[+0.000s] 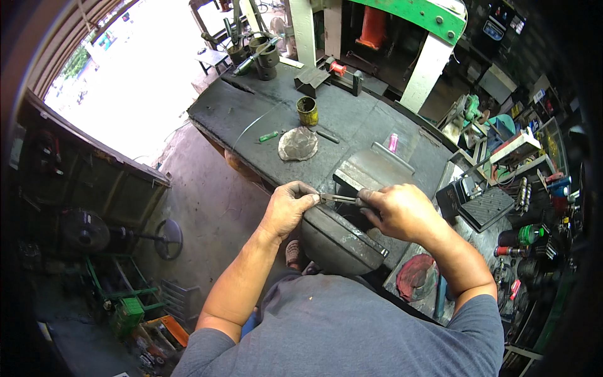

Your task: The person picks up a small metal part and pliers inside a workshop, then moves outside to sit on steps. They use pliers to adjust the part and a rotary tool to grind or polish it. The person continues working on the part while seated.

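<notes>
My left hand (294,207) is closed at the near edge of the metal workbench (242,151), its thumb and fingers pinched on something small that I cannot make out. My right hand (392,213) grips a slim metal hand tool (340,198), probably a file, whose tip meets the left fingertips. Directly below both hands is a large dark-grey vise body (339,245). Just beyond the tool lies a flat steel bar (355,174) beside a grey plate.
A yellow can (307,112), a pale round pad (298,144), a green tube (268,136) and a pink bottle (392,142) rest on the bench. Tool-laden shelves (515,151) crowd the right. A pedestal fan (85,232) and green frame (122,283) stand at left, near an open doorway.
</notes>
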